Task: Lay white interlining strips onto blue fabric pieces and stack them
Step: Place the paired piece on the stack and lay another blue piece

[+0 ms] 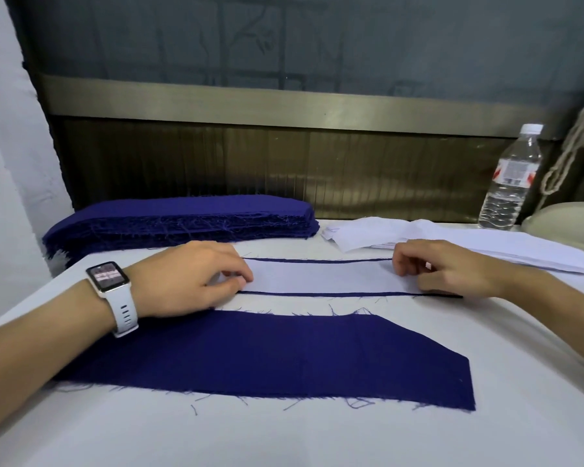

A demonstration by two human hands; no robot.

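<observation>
on the left wrist, a white smartwatch (108, 276), screen lit. behind it, at the back left of the white counter (317, 439), a thick stack of blue fabric pieces (182, 217), frayed edges facing forward. just in front of the stack, left hand (196, 278), palm down, fingers (241, 276) curled and pinching the left end of the white interlining strip (317, 276). laid flat along a blue fabric piece (317, 294) beneath it, only thin blue edges showing on the near and far sides. nearer the body, a second blue fabric piece (284, 355), bare and flat on the counter, slanted cut at its right end, loose threads along both long edges, left end hidden behind the left forearm. at the strip's right end, right hand (452, 267), fingers (400, 264) curled down, tips and thumb pinching the strip. just behind and right of that hand, a loose pile of white interlining strips (469, 244), fanned out on the counter. farther back right, a clear plastic water bottle (509, 176) with white cap, upright. at the far right edge, a cream braided cord (573, 146) hanging down.
</observation>
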